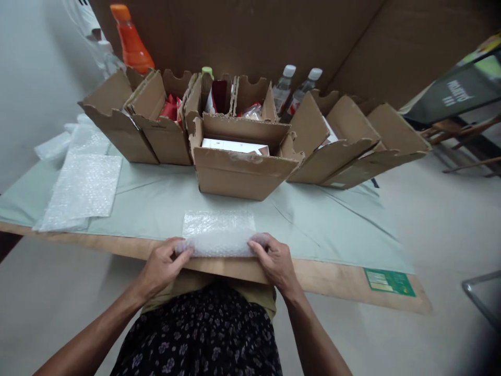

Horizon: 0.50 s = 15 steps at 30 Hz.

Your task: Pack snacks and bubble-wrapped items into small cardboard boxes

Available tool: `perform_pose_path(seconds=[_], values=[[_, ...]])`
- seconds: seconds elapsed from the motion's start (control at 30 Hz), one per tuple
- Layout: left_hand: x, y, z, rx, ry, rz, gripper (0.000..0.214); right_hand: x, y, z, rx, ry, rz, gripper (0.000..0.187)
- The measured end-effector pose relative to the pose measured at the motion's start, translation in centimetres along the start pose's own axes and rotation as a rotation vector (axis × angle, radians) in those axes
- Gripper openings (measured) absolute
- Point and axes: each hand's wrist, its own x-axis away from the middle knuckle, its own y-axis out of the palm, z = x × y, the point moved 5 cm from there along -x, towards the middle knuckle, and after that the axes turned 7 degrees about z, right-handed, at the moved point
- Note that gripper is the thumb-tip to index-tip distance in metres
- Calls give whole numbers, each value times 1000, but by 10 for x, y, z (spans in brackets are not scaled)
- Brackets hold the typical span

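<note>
A sheet of bubble wrap lies near the table's front edge, its near part rolled or folded over into a band. My left hand pinches the left end of that band between thumb and fingers. At the right end, my right hand grips it the same way. Whether anything is inside the roll, I cannot tell. Just beyond the sheet stands a cardboard box with a white flat item inside.
More bubble wrap sheets lie at the left. Several cardboard boxes line the back, some holding packets. An orange bottle and clear bottles stand behind them. A pale green cloth covers the table; a green label marks its front edge.
</note>
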Motion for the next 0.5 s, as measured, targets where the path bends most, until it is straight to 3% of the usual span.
perform_pose_path(seconds=[0.1, 0.23, 0.3, 0.4, 0.5], values=[[-19, 6, -2, -60, -104, 67, 26, -15, 8, 6, 91, 15, 145, 27], [-34, 8, -6, -280, -49, 97, 22, -26, 21, 12, 355, -109, 231, 30], [-36, 8, -9, -379, -2, 153, 14, -27, 24, 14, 478, -153, 236, 37], [-37, 8, -16, -479, 25, 214, 30, -31, 26, 17, 566, -160, 191, 50], [-41, 12, -20, -480, 26, 142, 17, -36, 30, 14, 507, -169, 109, 32]])
